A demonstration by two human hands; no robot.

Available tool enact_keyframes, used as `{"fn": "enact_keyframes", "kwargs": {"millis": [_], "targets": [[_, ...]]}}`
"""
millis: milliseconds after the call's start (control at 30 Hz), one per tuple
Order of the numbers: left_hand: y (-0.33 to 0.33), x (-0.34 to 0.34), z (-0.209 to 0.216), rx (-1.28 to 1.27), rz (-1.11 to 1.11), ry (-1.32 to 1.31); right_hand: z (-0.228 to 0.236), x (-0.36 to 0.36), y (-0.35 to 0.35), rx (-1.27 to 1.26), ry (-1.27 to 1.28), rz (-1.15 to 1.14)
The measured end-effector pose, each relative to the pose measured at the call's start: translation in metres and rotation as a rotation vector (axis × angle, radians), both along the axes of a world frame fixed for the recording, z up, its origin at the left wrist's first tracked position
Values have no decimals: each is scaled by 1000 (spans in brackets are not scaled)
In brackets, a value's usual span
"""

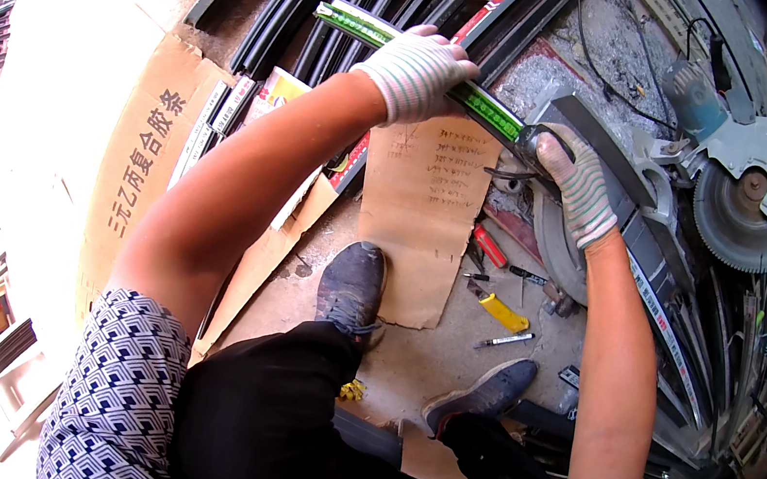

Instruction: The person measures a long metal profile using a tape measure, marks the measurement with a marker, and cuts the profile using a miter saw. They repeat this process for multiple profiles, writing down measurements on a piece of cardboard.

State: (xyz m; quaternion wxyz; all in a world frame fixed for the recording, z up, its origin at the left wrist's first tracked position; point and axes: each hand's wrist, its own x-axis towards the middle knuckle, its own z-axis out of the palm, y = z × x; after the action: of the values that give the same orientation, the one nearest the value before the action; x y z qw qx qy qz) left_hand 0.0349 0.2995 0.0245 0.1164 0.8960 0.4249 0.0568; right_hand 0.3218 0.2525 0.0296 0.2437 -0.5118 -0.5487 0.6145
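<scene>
My left hand (413,75), in a white striped glove, closes around the green blade (360,25) of a tape measure. The blade slants from upper left down to the right, and its free end sticks out past my left hand. At its other end my right hand (576,180), gloved alike, grips the dark tape measure case (536,145), thumb on top. I cannot tell whether a dark profile is also inside my left hand. Just below the blade lies a cardboard sheet (419,230) with handwritten lines.
A mitre saw (752,198) with a bare toothed blade stands at the right. Long dark profiles (287,15) lie at the top. On the floor are a red-handled tool (490,247), a yellow utility knife (503,312) and a marker (504,341). Printed cardboard (146,147) stands at the left.
</scene>
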Motion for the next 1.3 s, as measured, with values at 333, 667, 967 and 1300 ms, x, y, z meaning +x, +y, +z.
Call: {"fn": "enact_keyframes", "kwargs": {"millis": [333, 667, 967, 1300], "targets": [[14, 12, 5, -190, -20, 137, 3, -4, -1, 6, -5, -21], [16, 12, 6, -197, -43, 166, 19, -4, -7, -107, 17, -76], [13, 13, 7, -187, -18, 151, 6, 3, -6, 97, -103, -19], [13, 7, -9, -85, -42, 65, 8, 18, -12, 156, -214, 42]]}}
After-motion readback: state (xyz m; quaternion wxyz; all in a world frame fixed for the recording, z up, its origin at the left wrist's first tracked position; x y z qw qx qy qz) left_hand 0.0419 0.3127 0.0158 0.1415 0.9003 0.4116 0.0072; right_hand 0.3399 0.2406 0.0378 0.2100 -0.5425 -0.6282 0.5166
